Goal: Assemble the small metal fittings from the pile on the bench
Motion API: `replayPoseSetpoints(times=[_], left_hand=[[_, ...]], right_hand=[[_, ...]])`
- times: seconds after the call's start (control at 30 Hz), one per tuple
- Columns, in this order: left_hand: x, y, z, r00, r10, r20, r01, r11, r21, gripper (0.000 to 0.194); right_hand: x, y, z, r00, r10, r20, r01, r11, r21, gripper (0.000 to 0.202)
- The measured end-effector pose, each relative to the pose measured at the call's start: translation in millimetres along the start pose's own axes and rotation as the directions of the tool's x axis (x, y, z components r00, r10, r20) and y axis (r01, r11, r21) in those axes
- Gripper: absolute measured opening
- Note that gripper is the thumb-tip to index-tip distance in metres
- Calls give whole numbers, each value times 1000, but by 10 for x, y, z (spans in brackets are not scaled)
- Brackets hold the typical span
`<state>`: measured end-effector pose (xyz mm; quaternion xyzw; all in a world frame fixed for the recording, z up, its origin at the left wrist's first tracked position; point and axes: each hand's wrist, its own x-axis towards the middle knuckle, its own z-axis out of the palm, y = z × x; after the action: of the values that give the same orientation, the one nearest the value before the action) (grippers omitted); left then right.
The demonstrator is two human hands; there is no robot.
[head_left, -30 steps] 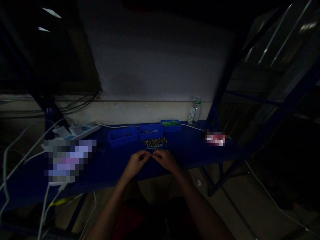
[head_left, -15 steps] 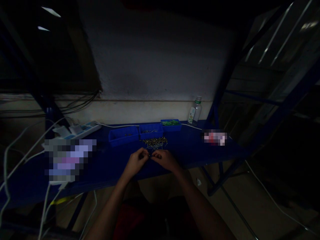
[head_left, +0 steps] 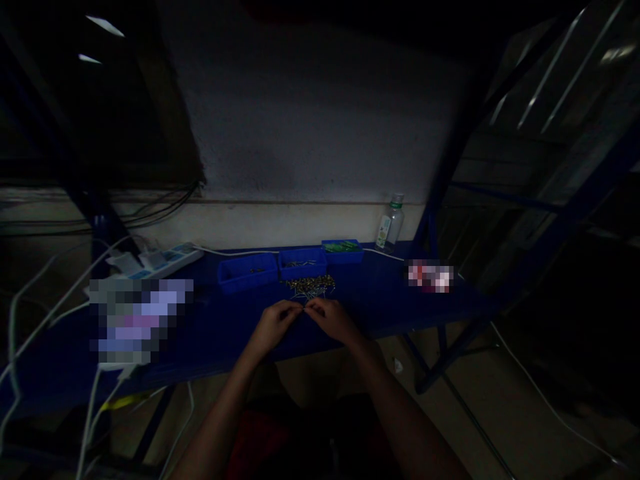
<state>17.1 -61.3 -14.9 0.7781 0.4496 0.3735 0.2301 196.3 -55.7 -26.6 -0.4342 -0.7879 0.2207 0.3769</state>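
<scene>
My left hand (head_left: 274,324) and my right hand (head_left: 331,319) meet fingertip to fingertip over the front of the blue table (head_left: 215,333). Both are closed in a pinch around something too small and dark to name. Just beyond the fingers lies a bunch of thin silvery pins or screws (head_left: 311,293), partly hidden by my hands. Behind it is a heap of small brass-coloured pieces (head_left: 315,283). The middle blue bin (head_left: 303,272) holds more thin metal pieces, and the left blue bin (head_left: 247,282) a few small dark ones.
A third blue bin (head_left: 343,257) with green pieces stands at the back, near a clear bottle (head_left: 390,227). Left are a power strip (head_left: 165,263) with plugs, white cables (head_left: 95,407) and a blurred item (head_left: 143,320). Another blurred item (head_left: 430,275) lies right.
My left fingertips have moved slightly right and closed up against my right fingertips. A small dark thing seen between them before is now mostly hidden.
</scene>
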Motion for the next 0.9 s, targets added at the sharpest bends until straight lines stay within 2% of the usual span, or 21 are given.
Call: replayPoseSetpoints(times=[0.17,0.37,0.9], left_hand=[[3,-8,1,1000,-7,2,7,1000,-6,28],[13,24,-2,998,-70,8,70,997,-21,31],[6,30,-9,998,-70,-6,70,998,0,29]], right_hand=[[5,25,4,999,-40,16,40,999,6,15],[10,29,11,999,-9,-34,8,1000,-20,17],[6,14,-3,1000,-13,-20,12,1000,-28,17]])
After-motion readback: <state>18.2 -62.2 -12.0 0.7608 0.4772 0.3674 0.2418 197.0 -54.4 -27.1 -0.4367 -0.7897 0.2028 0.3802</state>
